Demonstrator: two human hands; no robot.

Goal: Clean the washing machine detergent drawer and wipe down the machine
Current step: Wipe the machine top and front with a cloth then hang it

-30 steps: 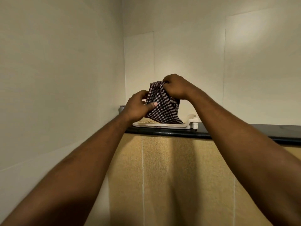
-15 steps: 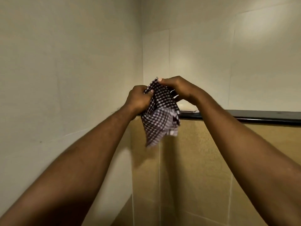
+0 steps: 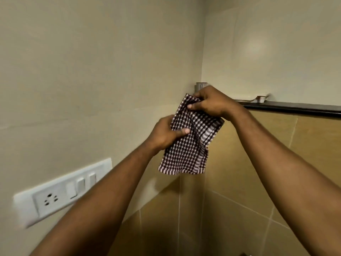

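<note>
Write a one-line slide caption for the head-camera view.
Both hands, left hand and right hand, grip a checked cloth in a tiled corner, below a dark ledge.

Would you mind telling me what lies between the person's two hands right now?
In the head view, only the checked cloth spans from the left hand to the right hand; both grip it.

I face a room corner. Upper walls (image 3: 92, 61) are plain cream; below a dark ledge (image 3: 295, 107) on the right wall the tiles (image 3: 239, 182) are tan with pale grout. A white switch plate with socket (image 3: 60, 191) sits on the left wall. A soft light patch (image 3: 255, 47) shows upper right.
</note>
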